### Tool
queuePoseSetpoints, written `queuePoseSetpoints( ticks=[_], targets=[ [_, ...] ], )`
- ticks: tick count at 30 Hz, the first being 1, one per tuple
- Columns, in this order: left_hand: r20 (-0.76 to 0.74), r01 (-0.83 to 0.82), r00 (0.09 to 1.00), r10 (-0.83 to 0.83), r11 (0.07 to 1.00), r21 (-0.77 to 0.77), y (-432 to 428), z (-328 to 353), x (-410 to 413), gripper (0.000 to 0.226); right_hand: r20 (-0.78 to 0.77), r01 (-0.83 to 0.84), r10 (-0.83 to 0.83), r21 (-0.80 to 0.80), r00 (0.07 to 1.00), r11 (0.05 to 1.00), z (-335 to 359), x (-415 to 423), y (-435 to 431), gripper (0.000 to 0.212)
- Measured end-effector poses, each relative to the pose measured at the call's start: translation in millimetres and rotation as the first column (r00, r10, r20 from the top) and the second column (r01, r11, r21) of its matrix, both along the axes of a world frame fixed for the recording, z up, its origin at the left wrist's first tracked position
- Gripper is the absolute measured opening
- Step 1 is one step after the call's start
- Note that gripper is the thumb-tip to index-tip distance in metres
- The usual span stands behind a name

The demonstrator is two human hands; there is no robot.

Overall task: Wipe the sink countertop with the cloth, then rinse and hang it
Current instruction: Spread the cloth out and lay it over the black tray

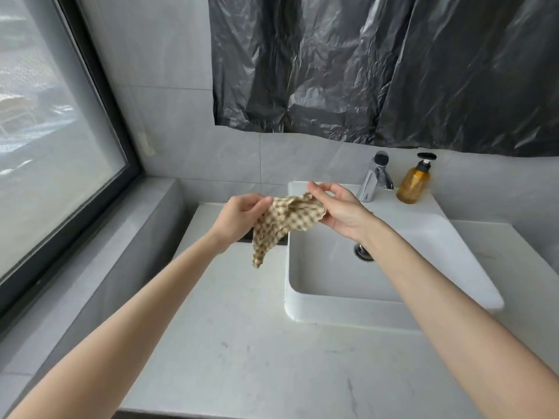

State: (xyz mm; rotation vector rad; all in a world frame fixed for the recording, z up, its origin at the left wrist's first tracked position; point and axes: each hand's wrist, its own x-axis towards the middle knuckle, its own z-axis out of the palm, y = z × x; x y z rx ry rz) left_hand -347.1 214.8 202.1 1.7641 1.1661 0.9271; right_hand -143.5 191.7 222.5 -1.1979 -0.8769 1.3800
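Head view, read left to right. At far left a dark-framed window (60, 131) borders a grey ledge. My left hand (239, 219) has its grip closed on the left edge of the beige-and-brown checked fabric cloth (284, 222), which I hold in the air, bunched, above the meeting of the pale marble worktop (242, 343) and the white rectangular ceramic basin (348, 309); one corner of the cloth dangles down toward the worktop without touching it. My right hand (338, 210) has its grip pinched on the cloth's right edge, thumb and fingers together on the fabric, over the basin's back rim. Further right stand the chrome single-lever tap (375, 179), from which no water is visible, and the amber pump bottle of soap (414, 182) with a black head. Crumpled black plastic sheeting (378, 71) covers the wall above. A few faint marks show on the near worktop, and I cannot tell whether the cloth is wet. I judge that the cloth is being opened or regathered between steps; whether wiping is complete cannot be settled from this view. Rinsing appears not yet under way, and hanging certainly remains, with no hook or rail in view.
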Motion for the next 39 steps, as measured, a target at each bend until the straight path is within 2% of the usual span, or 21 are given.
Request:
queuePoseSetpoints(
  ticks=[2,4,6,7,9,11,12,13,15,18,19,21,23,25,27,29,32,34,35,38,39],
  targets=[
    [0.211,0.051,0.977,-0.006,0.976,-0.210,4,3,-23,0.025,-0.035,-0.030,0.030,0.015,0.999,0.999,3,-16,-1,0.022],
    [0.306,0.036,0.950,0.057,0.956,-0.290,10,3,-44,0.025,-0.024,-0.061,0.063,0.047,0.998,0.997,5,-29,-4,0.028],
    [0.301,-0.032,0.945,0.127,0.953,-0.300,17,-1,-62,0.026,0.175,-0.090,0.075,0.083,0.982,0.992,5,-39,-9,0.032],
    [0.282,-0.051,0.950,0.137,0.955,-0.292,20,-4,-70,0.027,0.361,-0.102,0.060,0.099,0.931,0.990,4,-43,-11,0.030],
    [0.213,-0.046,0.971,0.105,0.964,-0.263,22,-9,-82,0.025,0.702,-0.146,0.009,0.135,0.712,0.980,0,-54,-12,0.018],
    [0.193,-0.017,0.978,0.075,0.957,-0.289,21,-10,-87,0.025,0.862,-0.176,-0.040,0.148,0.506,0.973,-3,-64,-12,0.006],
    [0.206,0.006,0.976,0.068,0.940,-0.342,19,-8,-88,0.028,0.890,-0.170,-0.067,0.160,0.451,0.972,-3,-69,-13,0.009],
    [0.218,0.040,0.974,0.052,0.917,-0.397,16,-5,-89,0.035,0.900,-0.155,-0.091,0.171,0.427,0.973,-4,-73,-13,0.013],
    [0.210,0.123,0.977,-0.034,0.897,-0.424,11,-4,-94,0.053,0.879,-0.104,-0.127,0.195,0.460,0.975,-4,-79,-13,0.019],
    [0.113,0.220,0.974,-0.194,0.929,-0.297,8,-9,-104,0.076,0.884,-0.113,-0.142,0.213,0.446,0.971,-5,-83,-12,0.020],
    [0.060,0.239,0.971,-0.232,0.945,-0.224,7,-11,-104,0.077,0.890,-0.135,-0.141,0.218,0.434,0.966,-6,-83,-11,0.018],
    [-0.012,0.222,0.975,-0.223,0.973,-0.067,7,-14,-99,0.057,0.887,-0.180,-0.145,0.244,0.438,0.953,-8,-83,-7,0.016],
    [0.003,0.158,0.987,-0.158,0.987,0.000,9,-13,-94,0.029,0.872,-0.219,-0.136,0.265,0.470,0.939,-11,-81,-3,0.017],
    [0.028,0.112,0.994,-0.110,0.990,-0.084,15,-14,-95,0.018,0.847,-0.249,-0.084,0.247,0.525,0.936,-14,-73,3,0.024],
    [0.047,0.068,0.997,-0.060,0.981,-0.183,22,-17,-99,0.022,0.848,-0.263,-0.013,0.179,0.530,0.948,-18,-63,11,0.037],
    [0.053,-0.001,0.999,0.011,0.980,-0.199,27,-19,-103,0.024,0.884,-0.290,0.061,0.086,0.464,0.953,-22,-54,18,0.040],
    [-0.031,-0.070,0.997,0.068,0.995,-0.067,35,-26,-107,0.025,0.934,-0.357,0.141,-0.016,0.328,0.934,-26,-47,26,0.052],
    [-0.117,-0.115,0.986,0.116,0.993,0.017,39,-30,-108,0.024,0.946,-0.349,0.135,-0.025,0.295,0.937,-28,-46,32,0.042],
    [-0.114,-0.142,0.983,0.143,0.990,0.019,40,-31,-108,0.024,0.932,-0.325,0.136,-0.021,0.336,0.946,-30,-48,36,0.035],
    [-0.052,-0.180,0.983,0.177,0.981,-0.075,41,-31,-108,0.031,0.705,-0.203,0.143,0.002,0.695,0.979,-30,-56,43,0.025],
    [-0.025,-0.177,0.984,0.176,0.977,-0.119,41,-30,-108,0.030,0.613,-0.169,0.134,0.000,0.779,0.986,-31,-60,45,0.024]
  ],
)
